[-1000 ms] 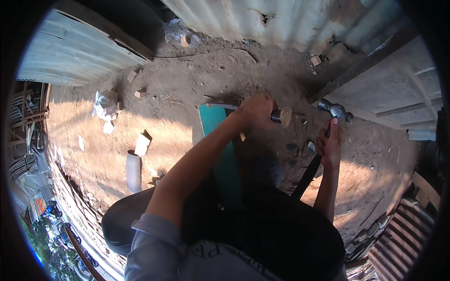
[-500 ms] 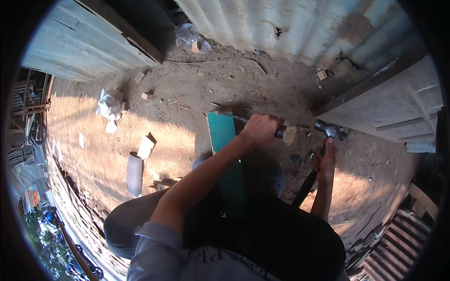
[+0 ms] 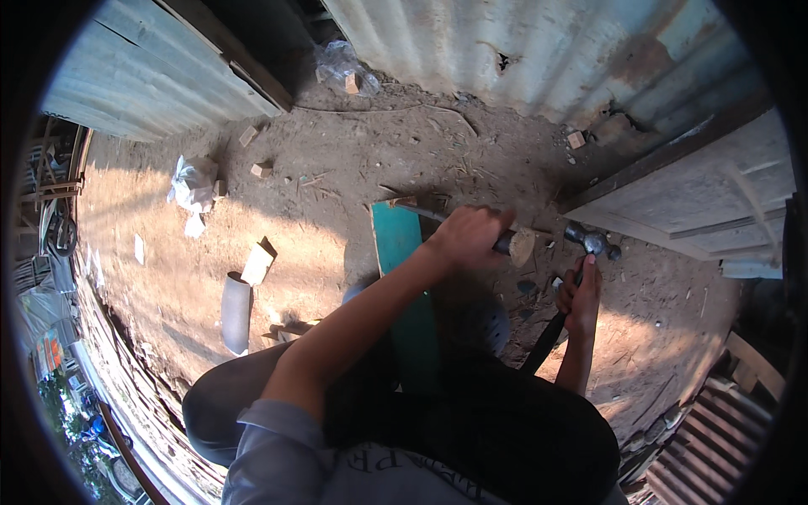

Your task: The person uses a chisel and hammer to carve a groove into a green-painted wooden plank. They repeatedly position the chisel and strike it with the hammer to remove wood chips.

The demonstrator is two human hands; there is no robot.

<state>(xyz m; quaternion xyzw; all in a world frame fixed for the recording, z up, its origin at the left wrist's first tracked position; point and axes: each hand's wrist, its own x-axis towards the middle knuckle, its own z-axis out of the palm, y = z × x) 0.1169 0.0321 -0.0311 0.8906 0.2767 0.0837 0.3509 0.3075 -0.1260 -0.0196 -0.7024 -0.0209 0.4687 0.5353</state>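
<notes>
My left hand (image 3: 473,236) is closed round a dark metal bar tool, likely a chisel (image 3: 425,214), whose narrow tip lies at the far end of a teal board (image 3: 397,236). Its thick pale butt (image 3: 522,248) sticks out right of the fist. My right hand (image 3: 581,299) grips the dark shaft of a hammer (image 3: 593,242), thumb just below the metal head, which is close to the butt, with a small gap. The board runs back toward my body, between my legs, its near part in shadow.
Corrugated metal walls (image 3: 438,42) and a framed panel (image 3: 690,185) border the dirt ground (image 3: 320,151). A grey curved piece (image 3: 236,311), a pale card (image 3: 257,268), a white plastic bag (image 3: 192,183) and small wood blocks (image 3: 261,168) lie about. A ribbed slatted piece (image 3: 707,438) stands at lower right.
Since a second ago both hands and their tools have moved lower in the picture, somewhat more than the background, which has shifted too. Over the last half second little has changed.
</notes>
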